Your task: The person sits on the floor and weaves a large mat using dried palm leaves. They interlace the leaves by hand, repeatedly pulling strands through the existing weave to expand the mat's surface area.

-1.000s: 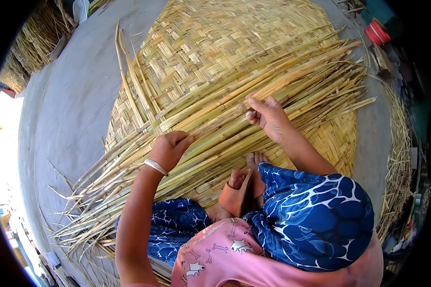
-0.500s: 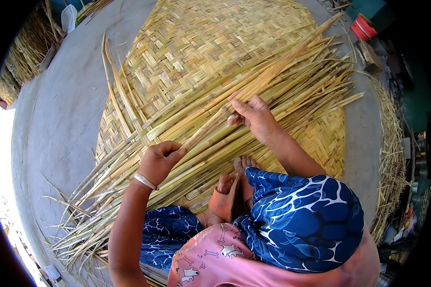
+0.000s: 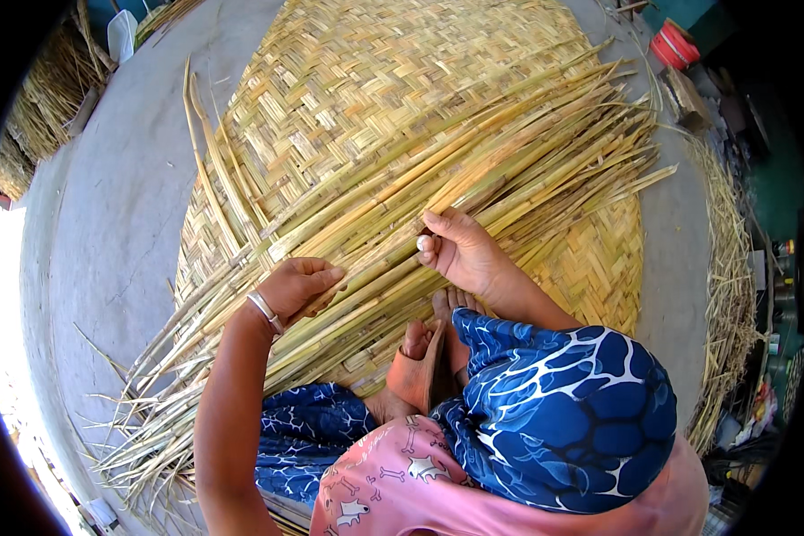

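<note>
A long, flattened split reed point(image 3: 380, 248) stretches slantwise between my two hands, its wider far part lying over the reed pile. My left hand point(image 3: 297, 288), with a pale bangle at the wrist, pinches it at the near-left side. My right hand point(image 3: 463, 252) grips it between thumb and forefinger; something white covers one fingertip. Below both hands, a thick heap of split reeds point(image 3: 348, 308) lies diagonally across a woven mat point(image 3: 393, 62). My bare feet in orange sandals point(image 3: 413, 375) stand at the heap's near edge.
A few loose reeds point(image 3: 213, 165) stick out on the mat's left. Grey floor point(image 3: 107, 205) surrounds the mat. A red container point(image 3: 674, 46) stands at the far right, beside a strip of dry stalks point(image 3: 728, 286). More bundled stalks point(image 3: 45, 107) are at the far left.
My right hand has moved nearer and slightly left along the split reed. The reed's far end has come down and drawn back toward me. My left hand has shifted only a little.
</note>
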The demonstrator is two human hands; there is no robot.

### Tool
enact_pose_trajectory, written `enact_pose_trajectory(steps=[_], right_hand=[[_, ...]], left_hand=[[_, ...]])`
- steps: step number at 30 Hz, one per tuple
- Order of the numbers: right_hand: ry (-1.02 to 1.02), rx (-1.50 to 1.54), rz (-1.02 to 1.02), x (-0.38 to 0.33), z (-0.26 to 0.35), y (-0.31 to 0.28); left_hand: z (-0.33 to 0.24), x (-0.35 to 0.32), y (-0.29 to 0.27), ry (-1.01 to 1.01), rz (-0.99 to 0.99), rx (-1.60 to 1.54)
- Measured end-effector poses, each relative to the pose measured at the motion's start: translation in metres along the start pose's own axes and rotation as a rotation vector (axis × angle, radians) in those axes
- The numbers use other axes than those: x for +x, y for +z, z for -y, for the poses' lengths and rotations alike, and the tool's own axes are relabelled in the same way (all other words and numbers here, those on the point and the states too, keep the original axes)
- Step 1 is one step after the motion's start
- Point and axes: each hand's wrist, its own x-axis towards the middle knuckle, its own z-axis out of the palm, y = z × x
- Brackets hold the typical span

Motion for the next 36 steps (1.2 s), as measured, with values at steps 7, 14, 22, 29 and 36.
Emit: enact_pose_trajectory(steps=[7, 14, 22, 29, 36], right_hand=[[0.063, -0.118, -0.093, 0.007, -0.008, -0.02], [-0.156, -0.379, -0.273, 0.0, -0.003, 0.002], [-0.299, -0.392, -0.317, 0.043, 0.036, -0.023], [-0.273, -0.24, -0.36, 0.07, 0.058, -0.056], [-0.4, -0.369, -0.27, 0.077, 0.086, 0.017]], left_hand=[[0.004, -0.001, 0.013, 0.271, -0.186, 0.424], [0.02, -0.01, 0.02, 0.308, -0.247, 0.713], [0.03, -0.04, -0.019, 0.104, -0.101, 0.139], [0.003, -0.075, -0.031, 0.006, -0.042, 0.32], [0.028, -0.065, -0.065, 0.077, -0.364, 0.652]])
